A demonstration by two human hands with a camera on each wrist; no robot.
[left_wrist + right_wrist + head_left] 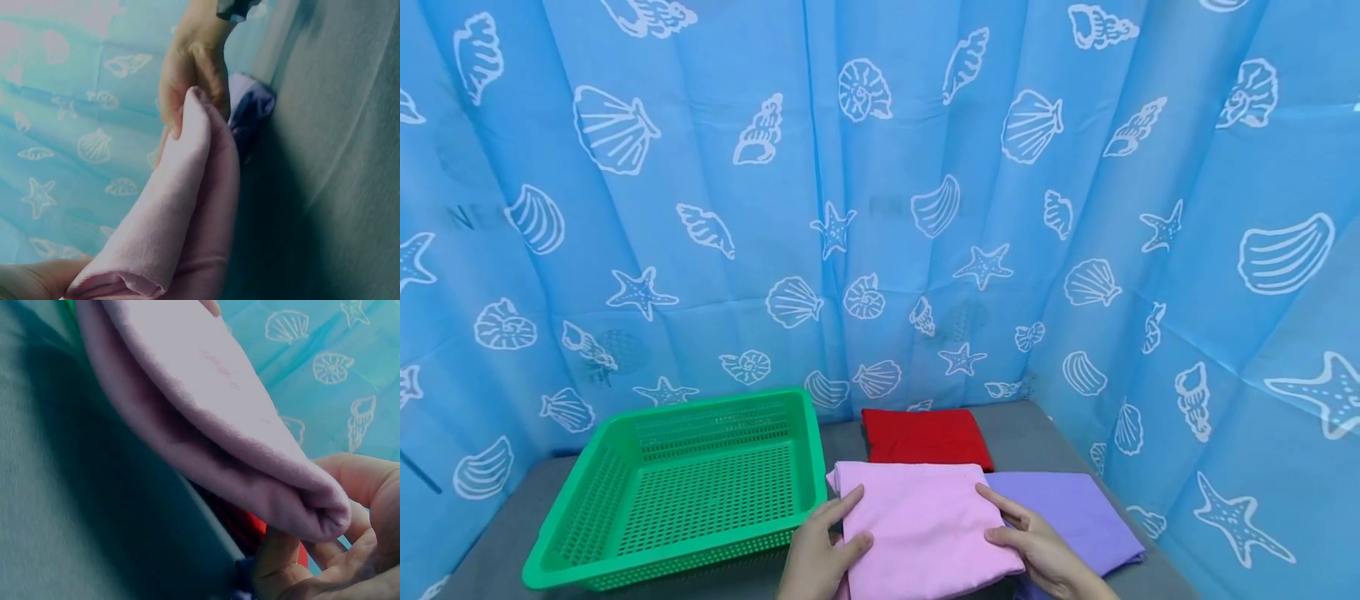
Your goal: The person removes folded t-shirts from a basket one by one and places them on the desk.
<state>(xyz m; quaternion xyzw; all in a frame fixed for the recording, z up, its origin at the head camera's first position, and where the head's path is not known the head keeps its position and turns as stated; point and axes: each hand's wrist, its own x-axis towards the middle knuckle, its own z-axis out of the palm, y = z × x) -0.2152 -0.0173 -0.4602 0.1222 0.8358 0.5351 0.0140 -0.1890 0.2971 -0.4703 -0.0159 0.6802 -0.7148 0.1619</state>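
Note:
A folded pink cloth (925, 525) is held up between both hands, above the grey surface. On its left edge the left hand (822, 546) grips it, thumb and a finger over the top face. The right hand (1037, 542) grips the opposite edge in the same way; the right wrist view shows its fingers under the folded layers (219, 444). Behind the pink cloth lies a folded red cloth (928, 437). A folded purple cloth (1067, 517) lies to the right, partly hidden by the right hand and the pink cloth.
A green perforated plastic basket (673, 546) stands on the left of the grey surface (1018, 429), with nothing visible inside. Blue curtains (880, 208) printed with white shells and starfish hang behind and at the right side.

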